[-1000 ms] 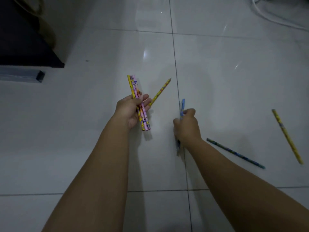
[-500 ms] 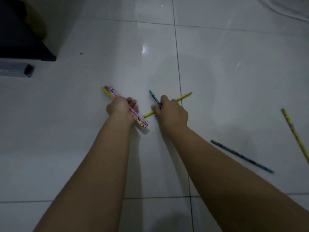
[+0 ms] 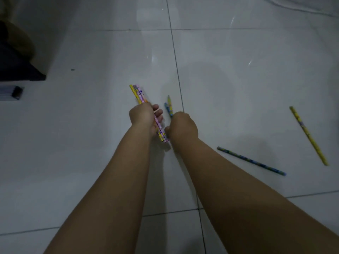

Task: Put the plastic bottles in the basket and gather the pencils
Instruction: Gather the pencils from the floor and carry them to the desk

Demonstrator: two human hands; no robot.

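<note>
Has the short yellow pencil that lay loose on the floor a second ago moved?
Yes. The yellow pencil now sits in the right hand beside a blue pencil, left of the tile seam it lay across half a second ago.

Bundle of yellow and pink pencils [image 3: 139, 94], clamped in left-hand fingers [image 3: 157, 112], ends sticking out both sides. 2 pencils, blue and yellow [image 3: 169, 107], poking up beyond right-hand fingers. Blue pencil [image 3: 251, 160] and yellow pencil [image 3: 308, 135] flat, well right of those fingers.
</note>
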